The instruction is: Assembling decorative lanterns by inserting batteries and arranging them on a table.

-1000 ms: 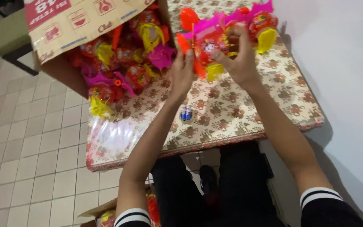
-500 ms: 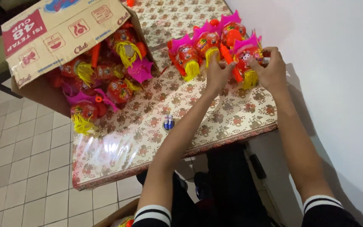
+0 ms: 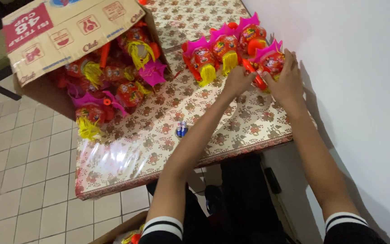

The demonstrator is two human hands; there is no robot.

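Observation:
Several red toy lanterns with pink tops and yellow tassels stand in a row at the table's far right by the wall. My right hand (image 3: 285, 79) and my left hand (image 3: 236, 81) both grip the nearest lantern (image 3: 271, 62), setting it down beside the other lanterns (image 3: 224, 49). The table (image 3: 127, 153) wears a floral cloth under clear plastic.
An open cardboard box (image 3: 64, 31) lies on its side at the table's left, spilling more lanterns (image 3: 113, 90). Two small batteries (image 3: 181, 129) stand mid-table. A white wall (image 3: 348, 68) runs along the right. Tiled floor (image 3: 23, 180) lies to the left, and another box of lanterns (image 3: 127, 232) sits below.
The lantern that both hands held up above the table has come down to the right and now sits at the end of the row by the wall.

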